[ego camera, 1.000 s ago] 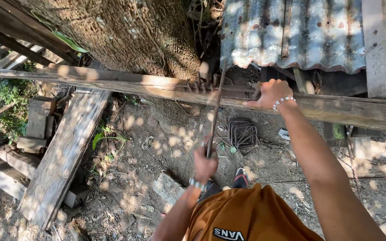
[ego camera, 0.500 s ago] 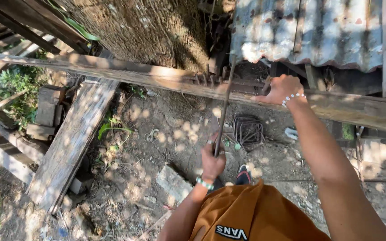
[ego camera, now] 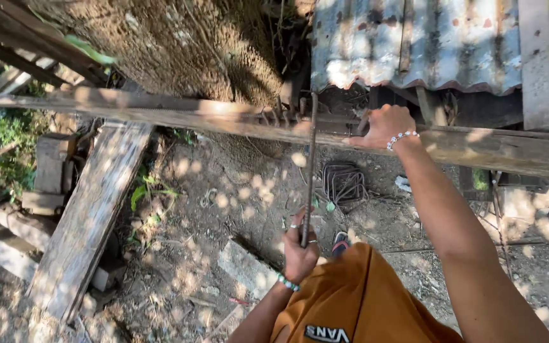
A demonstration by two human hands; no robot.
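My left hand grips the lower end of a thin rusty metal rod that stands almost upright. The rod's top end reaches the horizontal wooden beam, next to several bent nails or wire hooks. My right hand, with a bead bracelet on the wrist, presses down on the same beam just right of the rod. I look down over my orange shirt at dirt ground.
A large tree trunk stands behind the beam. Rusty corrugated sheet lies at upper right. A weathered plank leans at left. A coil of wire and a concrete block lie on the dirt.
The view has swung slightly right and nearer. My left hand has kept its hold on the rod and my right hand stays on the beam.
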